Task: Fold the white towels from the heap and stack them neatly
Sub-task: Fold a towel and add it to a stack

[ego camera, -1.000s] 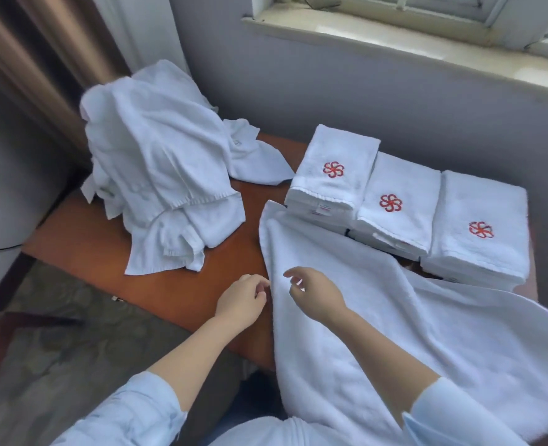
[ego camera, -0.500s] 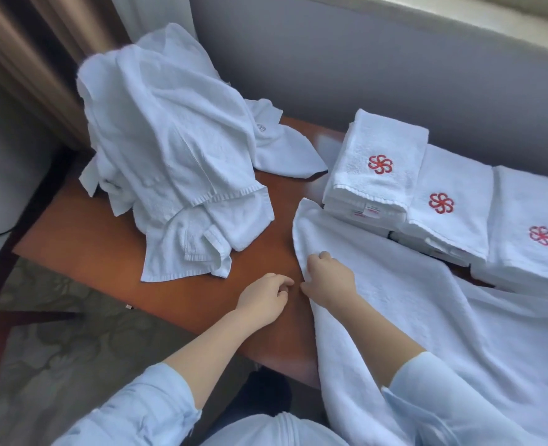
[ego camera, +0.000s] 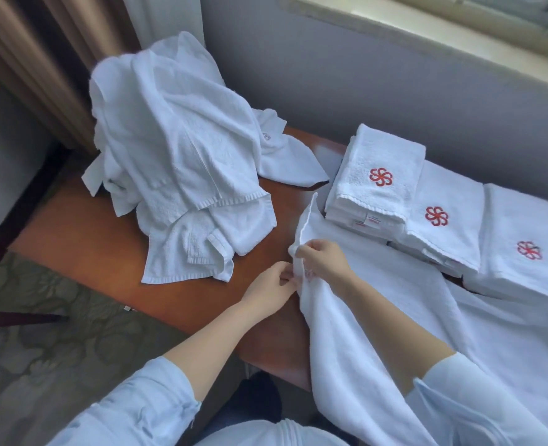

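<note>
Nearest, the left hand (ego camera: 271, 289) pinches the hem of a soft white terry towel (ego camera: 395, 323), while the right hand (ego camera: 322, 260) just beside it curls round the same edge, raising it into a ridge. The towel lies broad and limp across the glossy reddish-brown wooden table (ego camera: 89, 239), spilling over its near edge. Beyond on the left slumps the crumpled heap (ego camera: 176, 156) of ribbed-hemmed towels, and on the right three square folded stacks (ego camera: 443, 201), each with a red embroidered pinwheel, sit against the grey wall (ego camera: 362, 91).
</note>
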The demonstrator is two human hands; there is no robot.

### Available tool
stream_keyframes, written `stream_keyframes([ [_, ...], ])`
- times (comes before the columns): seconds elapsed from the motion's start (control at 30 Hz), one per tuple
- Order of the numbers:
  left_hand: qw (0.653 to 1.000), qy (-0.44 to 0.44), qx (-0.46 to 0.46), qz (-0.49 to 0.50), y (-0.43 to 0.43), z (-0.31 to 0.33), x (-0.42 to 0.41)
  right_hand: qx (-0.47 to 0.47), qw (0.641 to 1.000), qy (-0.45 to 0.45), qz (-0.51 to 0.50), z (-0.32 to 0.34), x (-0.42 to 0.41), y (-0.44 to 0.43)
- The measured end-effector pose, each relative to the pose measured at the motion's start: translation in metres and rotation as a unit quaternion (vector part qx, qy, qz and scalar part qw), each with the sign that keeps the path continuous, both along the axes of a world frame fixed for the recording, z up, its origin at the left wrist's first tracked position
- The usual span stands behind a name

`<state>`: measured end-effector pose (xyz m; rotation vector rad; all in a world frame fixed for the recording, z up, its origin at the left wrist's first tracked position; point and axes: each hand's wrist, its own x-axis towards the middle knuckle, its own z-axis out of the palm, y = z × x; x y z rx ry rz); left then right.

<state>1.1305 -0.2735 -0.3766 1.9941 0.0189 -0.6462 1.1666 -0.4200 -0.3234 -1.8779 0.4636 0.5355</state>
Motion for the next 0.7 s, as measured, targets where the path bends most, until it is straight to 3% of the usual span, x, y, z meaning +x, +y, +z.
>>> stream_keyframes([
  [0.1,0.998,-0.033,-0.003,0.053,0.011,0.009,0.009,0.143,0.988,0.022,-0.055,0.02,0.015,0.007],
  [0.23,0.995,-0.034,-0.025,0.092,0.027,0.024,0.011,0.248,0.964,0.052,-0.085,0.036,0.029,0.019],
  [0.37,0.98,0.01,-0.137,0.144,0.039,0.039,0.006,0.333,0.932,0.068,-0.126,0.038,0.038,0.032],
  [0.5,0.996,-0.006,0.041,0.082,0.058,0.04,0.003,0.321,0.934,0.067,-0.14,0.033,0.045,0.048],
  [0.7,0.953,-0.073,0.264,0.129,0.095,0.052,0.011,0.207,0.977,0.039,-0.043,0.013,0.043,0.06],
])
